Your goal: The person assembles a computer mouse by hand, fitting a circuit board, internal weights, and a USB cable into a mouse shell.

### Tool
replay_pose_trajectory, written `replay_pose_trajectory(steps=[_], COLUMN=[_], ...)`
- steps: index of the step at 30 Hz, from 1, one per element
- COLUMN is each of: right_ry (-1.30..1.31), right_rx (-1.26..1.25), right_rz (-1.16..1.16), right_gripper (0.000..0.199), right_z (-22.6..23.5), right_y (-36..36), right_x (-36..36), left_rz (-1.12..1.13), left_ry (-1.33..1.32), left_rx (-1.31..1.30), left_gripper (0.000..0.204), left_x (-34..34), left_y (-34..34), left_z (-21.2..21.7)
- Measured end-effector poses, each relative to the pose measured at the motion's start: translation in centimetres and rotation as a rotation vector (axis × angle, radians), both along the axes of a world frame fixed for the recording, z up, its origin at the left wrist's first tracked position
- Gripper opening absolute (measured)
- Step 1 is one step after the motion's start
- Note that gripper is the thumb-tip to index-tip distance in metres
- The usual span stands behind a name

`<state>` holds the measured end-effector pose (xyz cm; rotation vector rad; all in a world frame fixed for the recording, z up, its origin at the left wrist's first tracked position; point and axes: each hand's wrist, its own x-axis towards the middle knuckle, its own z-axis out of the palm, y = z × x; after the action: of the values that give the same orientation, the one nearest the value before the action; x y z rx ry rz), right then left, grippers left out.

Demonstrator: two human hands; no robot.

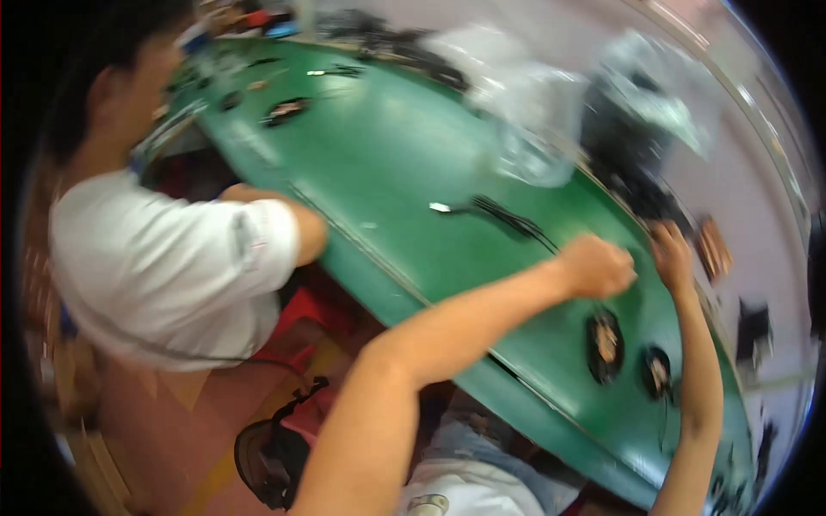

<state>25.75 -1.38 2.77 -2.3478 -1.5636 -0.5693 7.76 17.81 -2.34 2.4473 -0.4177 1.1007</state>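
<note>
two round black parts (605,344) lie side by side on the green worktop (387,163), nearest the wearer; just beyond them the left hand (595,267) is clenched — whether it grips anything i cannot tell; the right hand (673,254) reaches beside it, fingers blurred, grip unclear; a black cable (508,219) trails away from the left hand; farther left a person in a white shirt (163,267) leans on the worktop edge; clear bags (533,120) lie beyond.

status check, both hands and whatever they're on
Left hand fisted over green bench, grip unclear. Right hand at far edge. Two black coiled parts nearby. Co-worker's arm apart.
</note>
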Motion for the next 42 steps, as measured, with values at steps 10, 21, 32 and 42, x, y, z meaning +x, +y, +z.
replay_pose_trajectory(steps=[10,21,32,42], right_ry=[0.631,0.702,0.557,0.67], right_rx=[0.223,0.296,0.454,0.502], right_rz=[-0.02,-0.068,-0.037,-0.032], right_gripper=[0.032,0.03,0.031,0.03], right_z=[1.2,-0.5,-1.7,-1.5], right_y=[-4.3,-5.0,-8.1,-8.7], right_x=[-17.5,-20.6,-22.2,-22.4], left_rz=[-0.33,-0.56,-0.372,-0.312], left_ry=[1.048,0.796,0.681,0.729], left_rx=[-0.11,-0.116,-0.151,-0.124], left_gripper=[0.03,0.031,0.039,0.045], left_x=[-3.8,-5.3,-8.0,-9.3], left_y=[2.6,-0.8,-5.2,-5.8], left_z=[5.9,2.6,3.1,3.6])
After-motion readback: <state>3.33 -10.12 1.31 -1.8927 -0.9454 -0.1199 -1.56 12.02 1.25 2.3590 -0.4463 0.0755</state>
